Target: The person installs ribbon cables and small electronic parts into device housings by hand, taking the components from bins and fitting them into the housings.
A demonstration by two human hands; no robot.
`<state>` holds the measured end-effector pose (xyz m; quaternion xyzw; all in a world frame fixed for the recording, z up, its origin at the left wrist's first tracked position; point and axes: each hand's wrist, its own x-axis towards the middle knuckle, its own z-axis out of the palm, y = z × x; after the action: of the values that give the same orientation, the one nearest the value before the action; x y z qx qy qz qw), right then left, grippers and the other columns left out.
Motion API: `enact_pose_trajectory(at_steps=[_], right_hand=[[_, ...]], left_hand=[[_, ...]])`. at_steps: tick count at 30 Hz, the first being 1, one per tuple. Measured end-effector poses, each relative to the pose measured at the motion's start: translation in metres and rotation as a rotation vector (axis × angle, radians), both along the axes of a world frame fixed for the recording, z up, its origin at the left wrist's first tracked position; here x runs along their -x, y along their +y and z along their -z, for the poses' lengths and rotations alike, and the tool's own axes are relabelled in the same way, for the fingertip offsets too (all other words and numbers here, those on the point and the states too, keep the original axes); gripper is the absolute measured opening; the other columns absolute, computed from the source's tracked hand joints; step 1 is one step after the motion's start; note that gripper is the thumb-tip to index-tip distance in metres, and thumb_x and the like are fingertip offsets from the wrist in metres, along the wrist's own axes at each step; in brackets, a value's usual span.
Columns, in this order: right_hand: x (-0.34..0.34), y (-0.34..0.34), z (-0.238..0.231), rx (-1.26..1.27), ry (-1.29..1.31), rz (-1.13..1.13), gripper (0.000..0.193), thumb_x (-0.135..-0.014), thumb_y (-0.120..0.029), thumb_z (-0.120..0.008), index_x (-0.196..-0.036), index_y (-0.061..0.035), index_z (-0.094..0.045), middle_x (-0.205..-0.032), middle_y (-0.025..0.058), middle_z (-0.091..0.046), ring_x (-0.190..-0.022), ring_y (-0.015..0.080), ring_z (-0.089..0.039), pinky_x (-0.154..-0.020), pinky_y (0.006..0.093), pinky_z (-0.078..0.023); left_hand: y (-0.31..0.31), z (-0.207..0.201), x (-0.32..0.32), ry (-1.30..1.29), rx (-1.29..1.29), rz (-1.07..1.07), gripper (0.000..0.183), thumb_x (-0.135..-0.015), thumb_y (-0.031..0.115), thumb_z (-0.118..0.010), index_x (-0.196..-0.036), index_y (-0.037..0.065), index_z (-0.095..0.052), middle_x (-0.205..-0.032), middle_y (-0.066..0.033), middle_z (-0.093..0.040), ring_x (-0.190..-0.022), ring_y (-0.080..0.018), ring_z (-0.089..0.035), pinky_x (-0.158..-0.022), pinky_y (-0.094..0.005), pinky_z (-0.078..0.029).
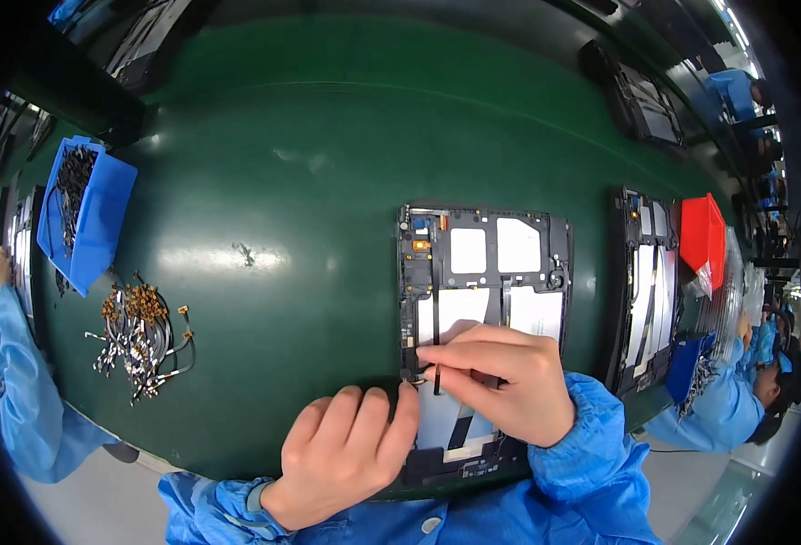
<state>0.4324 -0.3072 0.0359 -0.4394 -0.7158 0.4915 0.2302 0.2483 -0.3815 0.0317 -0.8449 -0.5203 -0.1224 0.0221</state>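
Note:
An opened black tablet frame (482,245) with white panels lies on the green belt (328,163) in front of me. A thin black cable (436,318) runs down its left side. My right hand (500,377) rests on the frame's lower half, fingertips pinching the cable's lower end. My left hand (346,450) sits at the frame's lower left corner, its fingertips touching the same spot by the cable end. Both sleeves are blue.
A pile of small gold-tipped cables (141,336) lies at the left, beside a blue bin (87,209) with more. Another opened tablet frame (650,291) lies to the right, with a red bin (702,238) past it. Blue-sleeved people work at both sides.

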Motion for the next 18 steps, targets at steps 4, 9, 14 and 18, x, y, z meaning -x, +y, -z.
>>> enact_pose_trajectory(at_steps=[4,9,14,18], right_hand=[[-0.002,-0.002,0.004,-0.017,0.01,0.017,0.021,-0.079,-0.002,-0.072,-0.1,-0.0016,-0.071,-0.083,0.0101,-0.065,-0.069,0.0229,-0.065,-0.061,0.0295,-0.053],[-0.003,-0.006,0.012,-0.088,0.023,0.012,0.021,-0.079,-0.003,-0.072,-0.1,-0.0018,-0.071,-0.084,0.0104,-0.065,-0.069,0.0236,-0.065,-0.061,0.03,-0.053],[0.001,-0.005,0.013,-0.476,-0.144,0.077,0.021,-0.076,-0.005,-0.075,-0.096,-0.0036,-0.072,-0.081,0.0066,-0.061,-0.071,0.0221,-0.062,-0.059,0.0311,-0.052],[0.003,0.001,0.014,-0.334,-0.093,0.149,0.019,-0.072,-0.004,-0.077,-0.091,-0.0031,-0.072,-0.08,0.006,-0.06,-0.071,0.0212,-0.059,-0.059,0.031,-0.048]], left_hand=[[0.002,-0.005,-0.005,-0.021,-0.001,0.003,0.016,-0.078,0.013,-0.058,-0.091,0.009,-0.067,-0.082,-0.0019,-0.057,-0.078,-0.0154,-0.059,-0.078,-0.0282,-0.053],[-0.008,0.012,-0.034,-0.231,-0.084,0.06,0.007,-0.078,0.012,-0.058,-0.082,0.008,-0.061,-0.085,-0.0044,-0.059,-0.085,-0.0178,-0.061,-0.092,-0.0321,-0.052],[-0.007,0.013,-0.038,-0.057,-0.056,0.083,0.01,-0.079,0.013,-0.058,-0.085,0.005,-0.06,-0.088,-0.008,-0.058,-0.088,-0.0202,-0.06,-0.091,-0.0321,-0.053],[-0.008,0.017,-0.038,-0.081,-0.075,0.066,0.009,-0.079,0.013,-0.058,-0.084,0.006,-0.06,-0.086,-0.0077,-0.057,-0.089,-0.0208,-0.06,-0.088,-0.031,-0.054]])
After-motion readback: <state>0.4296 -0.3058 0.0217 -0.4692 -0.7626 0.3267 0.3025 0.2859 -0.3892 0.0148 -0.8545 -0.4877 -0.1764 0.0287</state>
